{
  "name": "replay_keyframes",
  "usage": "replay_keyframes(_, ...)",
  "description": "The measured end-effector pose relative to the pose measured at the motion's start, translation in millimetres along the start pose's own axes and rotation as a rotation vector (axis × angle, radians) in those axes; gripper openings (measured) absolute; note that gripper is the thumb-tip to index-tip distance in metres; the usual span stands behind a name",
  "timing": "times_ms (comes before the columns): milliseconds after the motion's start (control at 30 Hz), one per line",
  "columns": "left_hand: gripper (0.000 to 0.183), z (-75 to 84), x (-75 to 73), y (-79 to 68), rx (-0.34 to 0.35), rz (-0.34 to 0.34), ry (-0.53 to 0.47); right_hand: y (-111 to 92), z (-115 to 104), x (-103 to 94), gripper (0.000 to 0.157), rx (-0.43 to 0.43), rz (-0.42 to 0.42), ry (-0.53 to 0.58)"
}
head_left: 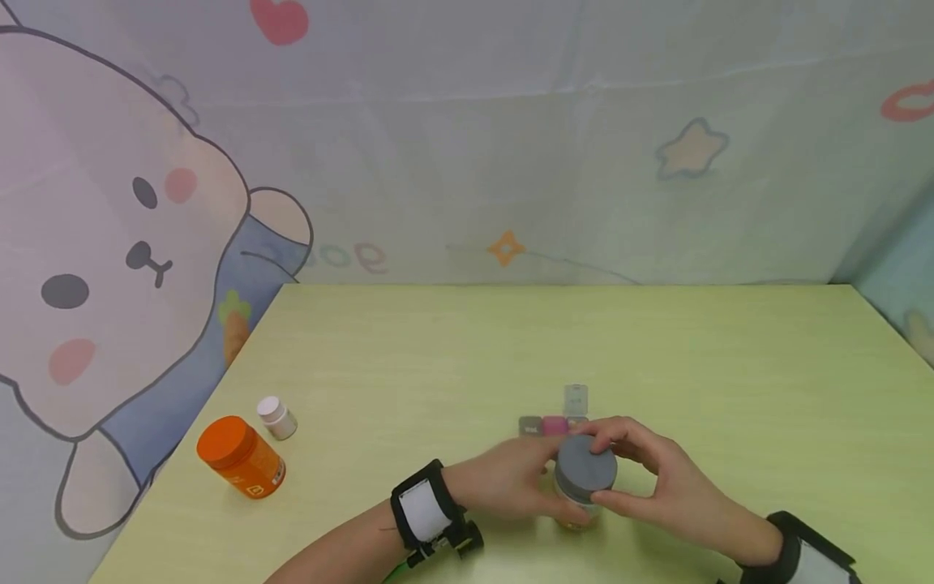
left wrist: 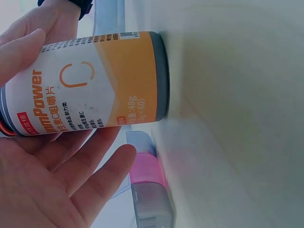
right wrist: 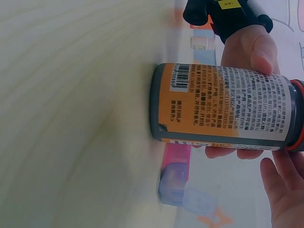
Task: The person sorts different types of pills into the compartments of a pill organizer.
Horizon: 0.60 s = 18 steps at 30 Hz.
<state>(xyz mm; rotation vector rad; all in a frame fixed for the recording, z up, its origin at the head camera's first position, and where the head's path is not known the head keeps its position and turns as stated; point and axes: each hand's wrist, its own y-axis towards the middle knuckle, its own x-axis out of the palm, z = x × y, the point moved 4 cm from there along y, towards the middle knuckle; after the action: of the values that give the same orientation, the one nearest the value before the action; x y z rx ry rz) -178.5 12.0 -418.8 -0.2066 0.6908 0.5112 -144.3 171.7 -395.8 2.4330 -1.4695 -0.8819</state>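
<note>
A vitamin C chewable tablet bottle [left wrist: 80, 83] with a white and orange label and a grey lid [head_left: 586, 466] stands upright at the table's near side. My left hand [head_left: 503, 478] grips its body from the left, thumb on the near side. From the right, my right hand [head_left: 664, 478] pinches the lid between thumb and fingers. A red ring [right wrist: 300, 85] shows near the lid in the right wrist view. Just behind the bottle lies a pill box [head_left: 554, 425] with grey and pink compartments and one clear flap raised; my hands partly hide it.
On the left of the table are an orange jar [head_left: 244, 458] with an orange lid and a small white bottle [head_left: 277, 418]. The pale table [head_left: 438, 349] reaches back to a printed cloth [head_left: 452, 162] hanging behind it.
</note>
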Motion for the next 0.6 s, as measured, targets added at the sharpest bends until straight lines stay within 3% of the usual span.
replay_keyframes(267,0.054,2.5,-3.3,-0.3,0.014,0.004,0.007,2.7,-1.0,0.3,0.048,-0.021,0.027,-0.024)
replay_keyframes(467,0.056,2.4,-3.5,-0.2,0.025,0.015,0.011,3.2,-4.5,0.4,0.069,-0.037,-0.018,0.023)
replay_keyframes(600,0.058,2.9,-3.5,0.3,0.023,0.019,-0.002,0.8,-7.2,-2.6,0.067,-0.088,-0.034,0.051)
